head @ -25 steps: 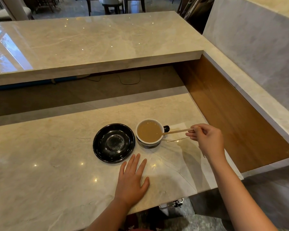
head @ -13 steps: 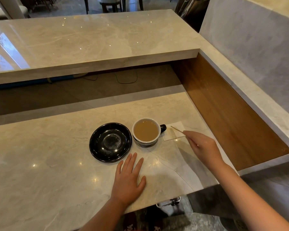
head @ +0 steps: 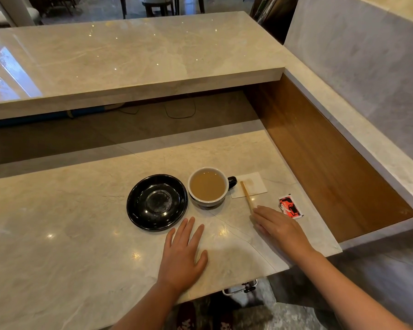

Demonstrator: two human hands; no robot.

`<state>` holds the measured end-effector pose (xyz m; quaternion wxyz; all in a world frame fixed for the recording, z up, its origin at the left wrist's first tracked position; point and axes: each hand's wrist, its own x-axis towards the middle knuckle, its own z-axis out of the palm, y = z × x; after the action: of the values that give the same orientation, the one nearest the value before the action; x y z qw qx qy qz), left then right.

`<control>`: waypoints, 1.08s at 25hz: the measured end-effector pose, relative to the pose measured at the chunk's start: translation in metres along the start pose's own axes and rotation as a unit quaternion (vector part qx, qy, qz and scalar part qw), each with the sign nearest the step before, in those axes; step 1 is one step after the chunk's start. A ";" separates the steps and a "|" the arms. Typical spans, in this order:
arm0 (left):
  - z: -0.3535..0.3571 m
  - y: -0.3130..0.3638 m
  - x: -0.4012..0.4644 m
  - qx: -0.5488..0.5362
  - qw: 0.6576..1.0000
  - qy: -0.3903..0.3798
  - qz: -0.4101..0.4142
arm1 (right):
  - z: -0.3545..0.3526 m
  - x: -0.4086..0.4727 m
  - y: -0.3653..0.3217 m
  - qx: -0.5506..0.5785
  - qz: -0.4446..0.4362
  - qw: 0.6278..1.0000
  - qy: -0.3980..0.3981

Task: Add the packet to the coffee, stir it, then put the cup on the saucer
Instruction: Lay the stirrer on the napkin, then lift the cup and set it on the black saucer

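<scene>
A white-lined cup [head: 208, 186] with a black handle holds light brown coffee and stands on the marble counter [head: 57, 234], just right of the black saucer [head: 157, 202]. A wooden stir stick [head: 246, 196] lies flat, its far end on a white napkin [head: 250, 185]. My right hand [head: 278, 226] rests flat with fingertips at the stick's near end, holding nothing. A red and white packet [head: 290, 206], torn, lies right of that hand. My left hand [head: 183, 252] lies palm down on the counter in front of the saucer, fingers spread.
A raised marble bar top [head: 129, 58] runs across the back. A wooden side panel [head: 332, 160] and a marble ledge [head: 358, 129] wall in the right side. The counter's front edge is close to my arms.
My right hand carried the stir stick away from the cup, laid it down across the napkin's edge and let go. The packet has come into view. My left hand stayed put.
</scene>
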<state>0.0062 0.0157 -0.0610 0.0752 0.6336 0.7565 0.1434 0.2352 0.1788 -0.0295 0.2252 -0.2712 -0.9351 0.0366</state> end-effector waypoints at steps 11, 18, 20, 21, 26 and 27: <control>0.000 0.000 -0.001 -0.003 1.000 -0.005 -0.001 | -0.005 -0.006 -0.011 0.038 0.049 0.993 -0.097; -0.001 0.000 0.000 -0.011 1.000 0.003 0.003 | -0.026 0.052 -0.062 0.049 0.003 0.999 0.020; -0.001 0.000 0.000 -0.015 1.000 0.003 0.003 | -0.032 0.076 -0.074 0.044 0.003 0.999 0.014; -0.002 0.000 0.000 -0.016 1.000 0.003 0.002 | -0.035 0.088 -0.077 0.043 0.007 0.999 0.009; -0.002 -0.001 -0.001 -0.019 1.000 -0.002 0.002 | -0.037 0.139 -0.084 0.019 0.073 0.981 -0.180; -0.002 -0.001 0.000 -0.015 1.000 -0.002 0.003 | -0.033 0.147 -0.082 0.006 0.083 0.971 -0.225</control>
<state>0.0051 0.0151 -0.0595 0.0860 0.6352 0.7519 0.1541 0.0986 0.1840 0.0747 0.0073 -0.3317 -0.9356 0.1210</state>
